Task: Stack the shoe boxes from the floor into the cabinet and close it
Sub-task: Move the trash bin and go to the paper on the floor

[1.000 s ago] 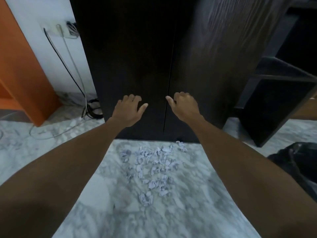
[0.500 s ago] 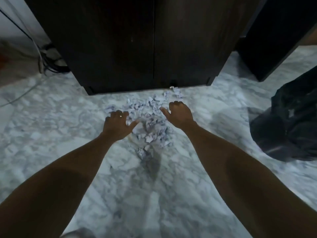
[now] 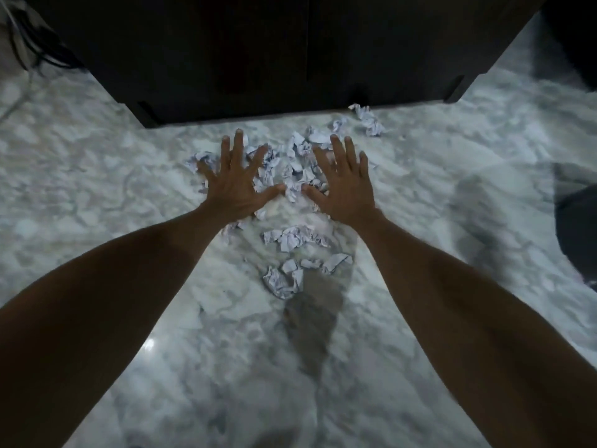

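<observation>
Looking down from the head camera, I see my left hand (image 3: 234, 185) and my right hand (image 3: 344, 189) both spread flat, fingers splayed, palms down over a scatter of crumpled paper scraps (image 3: 292, 237) on the marble floor (image 3: 97, 189). The thumbs point toward each other with a small wad of paper between them. Whether the palms actually press the paper or hover just above it I cannot tell. The cabinet (image 3: 258, 53) stands dark just beyond the fingertips, its two doors shut (the seam between them is barely visible). Black cables (image 3: 35, 50) lie at its left corner, and a dark bag (image 3: 578, 227) sits at the right edge.
</observation>
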